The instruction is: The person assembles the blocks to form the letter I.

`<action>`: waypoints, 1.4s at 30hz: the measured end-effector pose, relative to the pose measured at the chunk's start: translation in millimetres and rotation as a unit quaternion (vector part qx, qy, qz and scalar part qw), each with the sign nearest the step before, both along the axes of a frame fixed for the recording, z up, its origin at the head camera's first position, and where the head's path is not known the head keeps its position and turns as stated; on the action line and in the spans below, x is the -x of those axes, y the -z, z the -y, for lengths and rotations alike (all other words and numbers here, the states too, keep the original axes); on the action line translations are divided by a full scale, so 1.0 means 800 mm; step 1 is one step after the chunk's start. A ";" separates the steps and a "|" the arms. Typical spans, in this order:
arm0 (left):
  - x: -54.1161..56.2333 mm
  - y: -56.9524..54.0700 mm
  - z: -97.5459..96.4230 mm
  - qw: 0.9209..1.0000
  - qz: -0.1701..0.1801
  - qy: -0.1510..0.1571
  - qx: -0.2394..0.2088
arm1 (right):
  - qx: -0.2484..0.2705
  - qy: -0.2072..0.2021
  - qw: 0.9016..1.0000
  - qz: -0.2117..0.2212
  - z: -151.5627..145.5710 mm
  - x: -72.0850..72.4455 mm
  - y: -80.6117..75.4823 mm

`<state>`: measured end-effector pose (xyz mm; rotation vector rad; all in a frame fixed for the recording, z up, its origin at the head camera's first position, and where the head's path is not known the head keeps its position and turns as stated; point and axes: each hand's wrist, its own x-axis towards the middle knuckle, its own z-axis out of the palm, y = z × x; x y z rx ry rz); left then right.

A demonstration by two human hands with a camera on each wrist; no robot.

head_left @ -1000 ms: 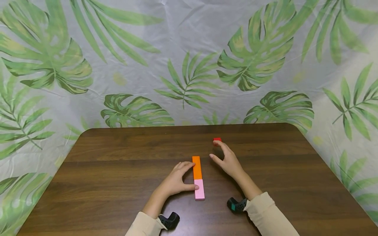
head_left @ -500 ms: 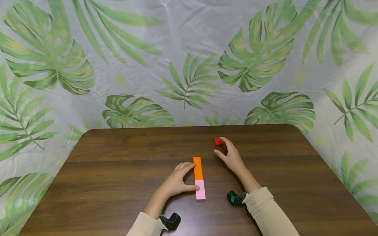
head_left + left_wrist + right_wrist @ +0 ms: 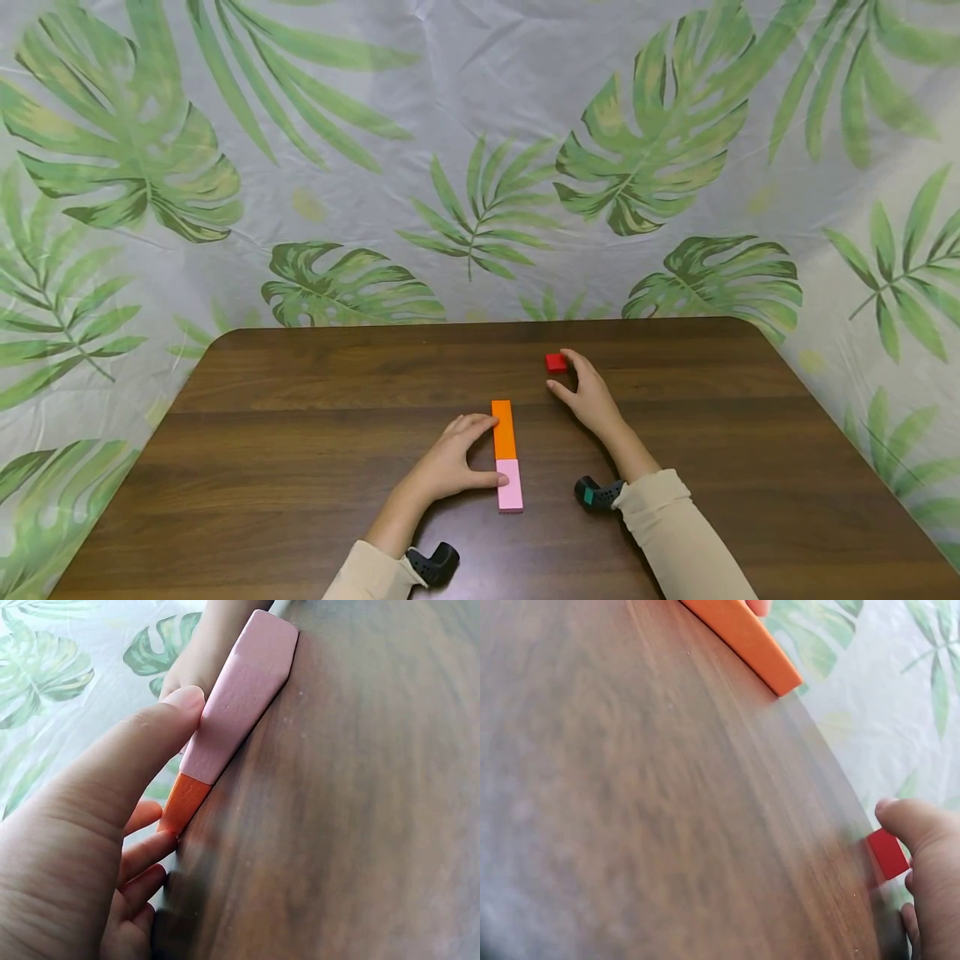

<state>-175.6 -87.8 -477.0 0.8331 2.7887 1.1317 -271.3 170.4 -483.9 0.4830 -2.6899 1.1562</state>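
Observation:
An orange block [image 3: 503, 429] and a pink block [image 3: 511, 496] lie end to end on the brown table, the orange one farther away. My left hand [image 3: 450, 462] rests beside this row, its thumb tip on the pink block and its index fingertip at the orange block's left edge. In the left wrist view the thumb touches the side of the pink block [image 3: 244, 690]. Farther back, a small red block [image 3: 556, 363] lies near my right hand [image 3: 592, 400]. The index finger extends along the block's right side, while the thumb stays apart in front of it.
A black wrist device [image 3: 435, 564] sits at the left cuff, and another wrist device [image 3: 597, 493] at the right. Behind the table's far edge [image 3: 375, 327] hangs a pale cloth [image 3: 480, 100] printed with green leaves.
My right hand has shifted slightly right, its index finger moving from in front of the red block to its right side, so more of the block shows. The left hand keeps its place.

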 end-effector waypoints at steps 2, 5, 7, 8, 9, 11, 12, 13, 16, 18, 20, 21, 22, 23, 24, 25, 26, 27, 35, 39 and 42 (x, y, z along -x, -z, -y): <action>0.000 0.000 0.000 1.000 0.000 -0.001 -0.001 | -0.002 0.000 1.000 0.003 0.001 0.001 0.000; 0.000 -0.001 0.000 1.000 -0.003 -0.001 -0.002 | -0.005 0.001 1.000 0.002 0.002 0.003 0.000; 0.000 -0.001 0.000 1.000 -0.004 -0.001 -0.002 | -0.004 0.003 1.000 0.000 0.002 0.005 0.000; 0.000 -0.001 0.000 1.000 -0.004 0.000 -0.001 | -0.003 0.004 1.000 -0.002 0.002 0.006 0.000; 0.000 -0.001 0.000 1.000 -0.004 0.000 -0.001 | 0.000 0.006 1.000 -0.004 0.002 0.007 0.000; 0.000 -0.001 0.000 1.000 -0.004 0.000 -0.001 | 0.004 0.009 1.000 -0.007 0.003 0.008 0.000; 0.000 -0.001 0.000 1.000 -0.004 0.000 -0.002 | 0.006 0.009 1.000 -0.007 0.003 0.009 0.000; 0.000 -0.002 0.000 1.000 -0.003 0.001 -0.003 | 0.007 0.011 1.000 -0.008 0.003 0.009 0.000; 0.000 -0.002 0.000 1.000 -0.004 0.001 -0.004 | 0.008 0.011 1.000 -0.011 0.003 0.009 0.000; 0.000 -0.002 0.000 1.000 -0.005 0.001 -0.003 | 0.007 0.011 1.000 -0.013 0.002 0.010 0.000; 0.000 -0.002 0.000 1.000 -0.006 0.001 -0.002 | 0.006 0.011 1.000 -0.013 0.002 0.010 0.000; 0.000 -0.002 0.000 1.000 -0.007 0.001 -0.002 | 0.006 0.010 1.000 -0.013 0.002 0.010 0.000; 0.000 -0.002 0.000 1.000 -0.007 0.002 -0.002 | 0.005 0.011 1.000 -0.013 0.002 0.010 0.000; 0.000 -0.003 0.000 1.000 -0.008 0.002 -0.003 | 0.005 0.011 1.000 -0.013 0.002 0.009 0.000; 0.000 -0.003 0.000 1.000 -0.008 0.003 -0.003 | 0.003 0.011 1.000 -0.012 0.002 0.009 0.000; 0.000 -0.003 0.000 1.000 -0.008 0.003 -0.004 | 0.003 0.011 1.000 -0.012 0.002 0.009 -0.001; 0.000 -0.003 0.000 1.000 -0.008 0.003 -0.004 | 0.003 0.012 1.000 -0.012 0.002 0.009 -0.001; 0.000 -0.003 0.000 1.000 -0.008 0.003 -0.004 | 0.002 0.014 1.000 -0.012 0.002 0.009 0.000; -0.001 -0.002 0.000 1.000 -0.002 0.003 -0.003 | 0.006 0.022 1.000 -0.014 0.003 0.008 -0.002; 0.000 -0.001 0.000 1.000 -0.005 0.004 -0.003 | 0.010 0.027 0.999 -0.015 0.004 0.007 -0.002; 0.000 0.000 0.000 1.000 -0.005 0.004 -0.005 | 0.015 0.025 0.999 -0.020 0.005 0.006 -0.001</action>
